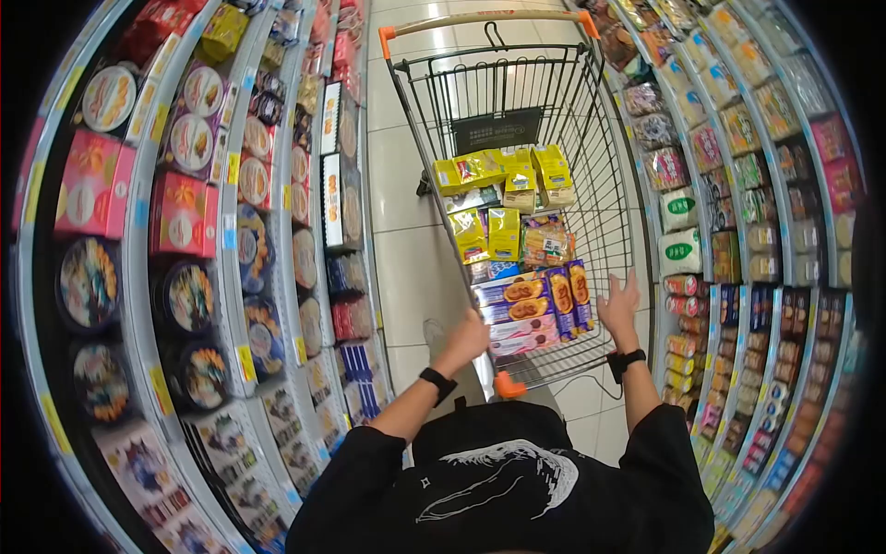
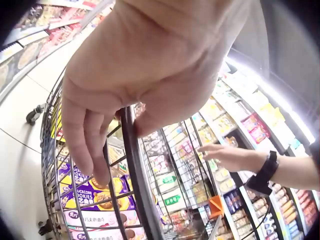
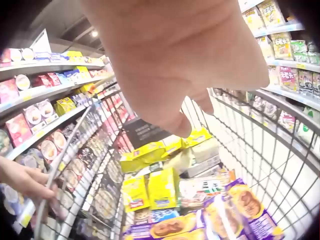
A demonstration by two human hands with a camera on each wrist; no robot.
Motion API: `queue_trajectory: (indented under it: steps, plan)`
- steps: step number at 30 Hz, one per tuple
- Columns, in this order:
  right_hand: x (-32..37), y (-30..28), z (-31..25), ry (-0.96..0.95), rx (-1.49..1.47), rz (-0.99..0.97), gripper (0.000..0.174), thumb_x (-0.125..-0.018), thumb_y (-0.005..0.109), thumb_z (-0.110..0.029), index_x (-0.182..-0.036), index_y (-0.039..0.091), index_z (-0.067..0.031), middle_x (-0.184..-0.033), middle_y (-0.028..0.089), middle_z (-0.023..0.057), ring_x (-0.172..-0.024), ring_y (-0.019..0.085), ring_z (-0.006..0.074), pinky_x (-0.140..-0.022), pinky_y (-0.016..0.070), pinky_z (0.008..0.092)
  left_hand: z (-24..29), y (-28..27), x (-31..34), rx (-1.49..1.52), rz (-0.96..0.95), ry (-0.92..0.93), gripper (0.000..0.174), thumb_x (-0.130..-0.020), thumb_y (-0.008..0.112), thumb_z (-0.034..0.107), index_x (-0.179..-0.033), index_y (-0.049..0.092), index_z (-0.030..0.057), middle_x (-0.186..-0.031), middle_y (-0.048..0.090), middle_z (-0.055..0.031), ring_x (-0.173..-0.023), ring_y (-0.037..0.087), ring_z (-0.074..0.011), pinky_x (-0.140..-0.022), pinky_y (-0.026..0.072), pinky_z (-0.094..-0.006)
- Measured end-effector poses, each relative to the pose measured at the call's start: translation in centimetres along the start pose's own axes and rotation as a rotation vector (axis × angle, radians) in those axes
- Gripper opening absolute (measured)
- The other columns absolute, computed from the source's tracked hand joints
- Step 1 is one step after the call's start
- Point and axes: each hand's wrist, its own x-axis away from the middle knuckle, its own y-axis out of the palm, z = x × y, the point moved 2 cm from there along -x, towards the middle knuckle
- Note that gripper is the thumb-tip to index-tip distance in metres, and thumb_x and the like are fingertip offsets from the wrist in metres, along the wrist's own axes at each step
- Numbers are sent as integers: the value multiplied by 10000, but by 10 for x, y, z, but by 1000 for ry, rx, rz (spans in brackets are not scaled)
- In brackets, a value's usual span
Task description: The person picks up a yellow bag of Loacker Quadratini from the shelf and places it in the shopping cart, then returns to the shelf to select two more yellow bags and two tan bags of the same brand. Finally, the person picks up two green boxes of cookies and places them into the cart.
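In the head view a wire shopping cart [image 1: 498,129] stands ahead, loaded with packaged snacks. My left hand [image 1: 463,340] grips the cart's left side rail; in the left wrist view thumb and fingers wrap the dark rail [image 2: 141,175]. Over the cart's right side, my right hand [image 1: 621,305] holds nothing, its fingers extended. Nearest both hands lie purple cookie packs [image 1: 579,286] and pink-and-white cookie packs [image 1: 521,334]. Further along the basket are yellow packs [image 1: 554,171] and a clear bag of snacks [image 1: 546,242].
Shelves flank the aisle: round tins [image 1: 89,282] and pink gift boxes [image 1: 95,185] at left, bagged snacks [image 1: 680,208] at right. An orange corner cap [image 1: 508,384] marks the cart's near end. Pale floor tiles [image 1: 397,258] show beside the cart.
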Motion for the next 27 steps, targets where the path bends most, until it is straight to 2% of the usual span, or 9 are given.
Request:
queue_trajectory:
  steps: [7,9,10,15,18,20,23,25,27]
  plan:
    - [71,-37,-85,-174,-470,-340,480,-825,660,-257,-1230,552,-23,-1355,431,284,-1264,406,421,-1053,341,469,20,-4,-22,-27,13,223,484,-864,571,287,-1049,368,-112,-782,648,-276,-708,657,-414,-608,523,-494]
    - [76,-53,-98,-177,-673,-667,429,-859,630,-189,-1253,534,-47,-1297,513,229,-1232,478,327,-1022,383,408,25,-6,-25,-43,-21,225,516,-866,573,294,-1079,361,-125,-806,653,-272,-729,660,-415,-630,524,-496]
    - [73,-69,-107,-183,-691,-684,399,-888,605,-174,-1256,534,-38,-1207,591,161,-1171,543,239,-980,427,360,28,-6,-26,-61,-44,224,528,-872,570,300,-1093,356,-129,-815,656,-268,-737,661,-414,-640,524,-500]
    - [15,-80,-125,24,-952,-785,385,-931,571,-197,-1271,521,-24,-1122,630,72,-1067,583,154,-881,481,303,24,-5,-47,-20,-250,189,547,-917,518,404,-1085,380,-97,-905,634,-313,-830,636,-448,-720,506,-513]
    - [-50,-81,-144,98,-1073,-651,388,-922,573,-211,-1250,530,-8,-1038,619,53,-927,598,127,-768,487,253,24,-28,-62,-112,-356,259,507,-933,450,452,-993,513,-48,-920,643,-287,-877,625,-445,-762,491,-506]
    - [-95,-39,-147,272,-1225,-649,348,-919,590,-226,-1218,542,-54,-1017,629,23,-888,581,86,-693,456,226,25,-52,-72,-178,-381,321,530,-934,404,496,-887,620,14,-898,656,-235,-875,632,-410,-755,488,-488]
    - [-163,37,-158,327,-1189,-609,418,-892,604,-254,-1241,515,-43,-967,630,43,-764,599,121,-606,464,249,43,-111,-89,-162,-254,253,505,-926,440,490,-951,612,17,-852,652,-223,-840,635,-392,-730,495,-458]
    - [-201,136,-155,97,-933,-439,480,-856,632,-318,-1214,542,-12,-986,624,126,-845,613,232,-686,498,341,51,-138,-108,-95,-146,211,489,-916,480,484,-1050,583,25,-838,652,-201,-811,639,-370,-714,498,-435]
    - [-205,155,-186,43,-983,-520,471,-862,614,-325,-1196,544,0,-940,627,150,-812,610,267,-700,499,378,55,-158,-118,-46,-11,196,489,-916,501,460,-1134,526,24,-861,658,-190,-809,643,-360,-714,498,-434]
